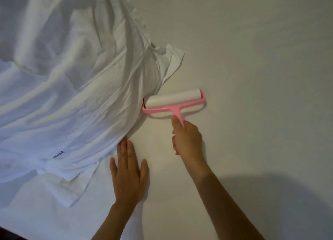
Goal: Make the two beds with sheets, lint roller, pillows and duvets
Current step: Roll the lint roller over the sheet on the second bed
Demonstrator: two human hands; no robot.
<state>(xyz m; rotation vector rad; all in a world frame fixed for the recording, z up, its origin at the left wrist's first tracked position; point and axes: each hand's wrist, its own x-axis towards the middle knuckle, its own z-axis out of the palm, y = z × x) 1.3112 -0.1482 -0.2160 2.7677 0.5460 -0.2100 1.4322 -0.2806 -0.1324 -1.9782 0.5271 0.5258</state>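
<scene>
Head view, largest first.

1x sheet (252,50): off-white and stretched flat. It fills the frame from 12 through 3 to 6 o'clock and also runs under everything else.

1x crumpled white heap, probably a duvet (72,68) in its cover, though the folds hide too much to be sure. It takes up the 8 to 12 o'clock sector on top of the sheet. A loose flap sticks out toward centre, just above the roller. 1x small dark label (58,152) sits on it at 8 o'clock; the text is unreadable.

2x bare forearms come in from 6 o'clock.

Left hand (128,175), just below centre: palm down on the sheet, fingers straight and together. The fingertips touch the duvet's lower edge.

Right hand (187,140), at 4 o'clock from centre: fingers wrapped round the roller's pink handle, thumb lying along the stem.

1x lint roller (173,100): white roll in a pink T-frame, near frame centre. The roll lies on the sheet and its left end butts against the duvet. The handle points to 6 o'clock, into the right hand.
</scene>
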